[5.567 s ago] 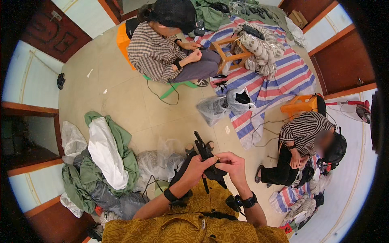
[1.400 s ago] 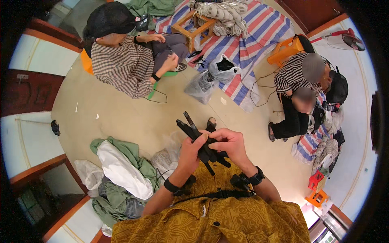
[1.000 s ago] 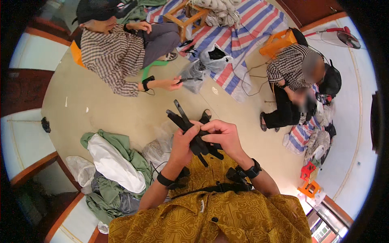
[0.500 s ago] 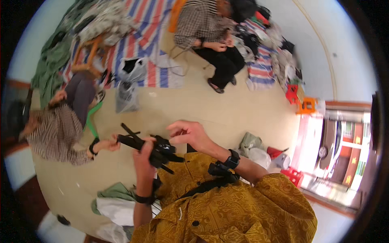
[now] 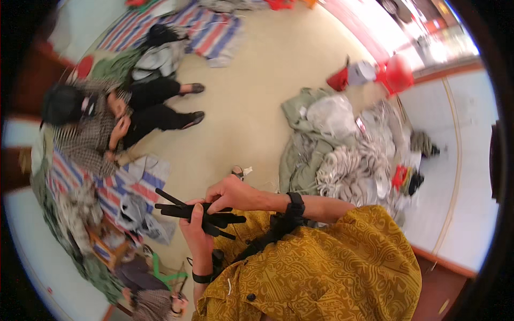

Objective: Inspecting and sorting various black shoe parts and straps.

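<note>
Head view: bundle of black strips (image 5: 218,219) held before patterned shirt (image 5: 321,267), ends protruding both sides. Left hand (image 5: 197,230) wrapped around it; right hand (image 5: 230,193) pinching its upper side. Floor (image 5: 257,117) beyond: room to move between edge of striped sheet (image 5: 211,32) and cloth heap (image 5: 308,152); seated co-worker's feet (image 5: 195,88) jut in from left.

Behind the left hand (image 5: 197,238) sits a narrow black wristband (image 5: 202,278); behind the right hand (image 5: 233,194), a bulkier black wristband (image 5: 295,203). Farther back, a mustard-yellow, swirl-patterned fabric shirt (image 5: 321,267) carries a round black button (image 5: 251,297).
</note>
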